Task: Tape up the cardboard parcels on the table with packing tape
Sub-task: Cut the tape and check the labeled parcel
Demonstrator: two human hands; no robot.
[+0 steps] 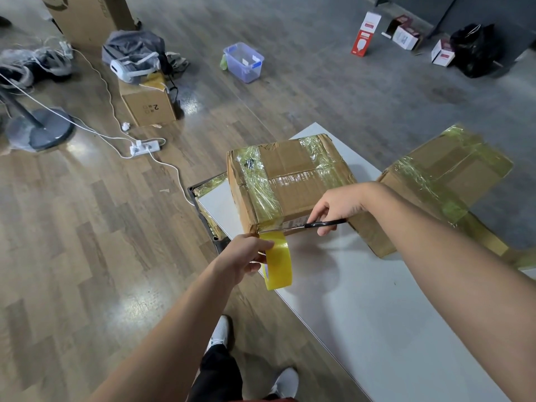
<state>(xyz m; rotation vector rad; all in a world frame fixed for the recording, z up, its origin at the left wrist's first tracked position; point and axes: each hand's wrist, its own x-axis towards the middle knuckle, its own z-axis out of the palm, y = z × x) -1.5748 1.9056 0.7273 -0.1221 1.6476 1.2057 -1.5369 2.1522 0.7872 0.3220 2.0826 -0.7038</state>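
Note:
A cardboard parcel (293,181) wrapped in several bands of clear yellowish tape sits at the near left corner of the white table (362,300). My left hand (246,256) grips a roll of yellow packing tape (278,265) just below the parcel's front corner, a short strip still running up to the box. My right hand (333,207) holds black-handled scissors (313,224) against the parcel's lower front edge, blades pointing left toward the strip. A second taped parcel (443,181) lies to the right, partly behind my right forearm.
On the wood floor at left lie a white power strip (145,146) with cables, a small cardboard box (148,103), a fan base (39,129) and a clear plastic tub (243,62). Small cartons (365,33) and a black bag (475,50) sit far right. My feet stand by the table's edge.

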